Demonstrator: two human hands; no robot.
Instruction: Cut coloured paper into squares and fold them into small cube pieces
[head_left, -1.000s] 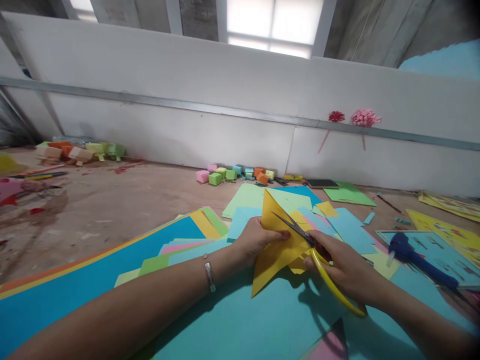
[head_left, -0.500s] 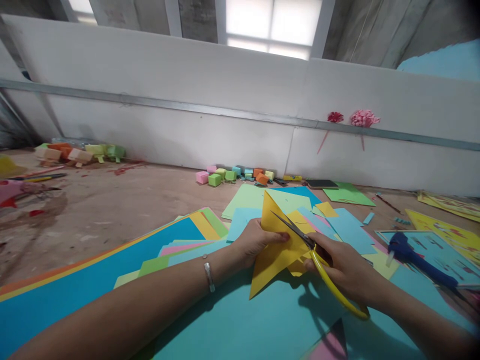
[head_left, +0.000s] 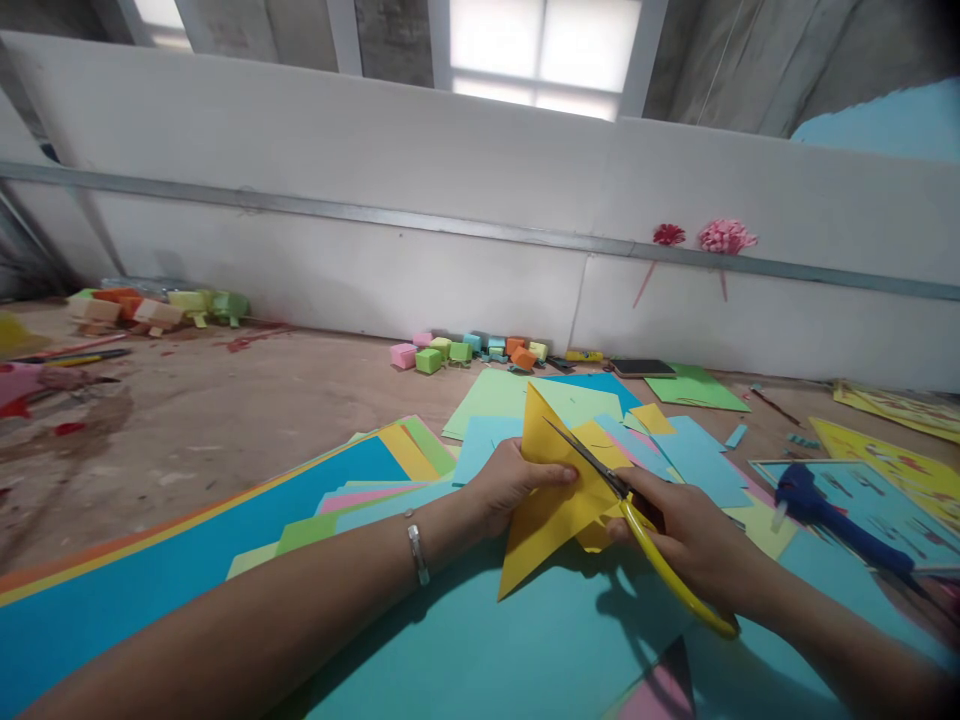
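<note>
- Right now the folded yellow paper sheet (head_left: 551, 505) stands tilted above the large teal sheet (head_left: 480, 650) at the near edge of the worktop, one point up, one point down toward the person.
- Cutting it well likely means keeping the fold pinched flat, feeding the paper into the blades rather than pushing the scissors, and closing in short bites so the line stays straight.
- Yellow-handled scissors (head_left: 630, 510) cross the sheet's right side, dark blades slightly parted with the paper between them.
- Right hand (head_left: 694, 545) is closed through the yellow handle loops, knuckles up.
- Left hand (head_left: 510, 480) is clamped on the sheet's left edge, thumb on the front face, fingers hidden behind; a silver bracelet (head_left: 417, 548) sits on that wrist.
- Around them lie loose coloured paper sheets (head_left: 525, 395), with a blue glue gun (head_left: 832, 510) toward the right edge.
- Small coloured paper cubes (head_left: 450, 350) line the far edge by the white wall (head_left: 375, 200), which carries two paper flowers (head_left: 705, 237).
</note>
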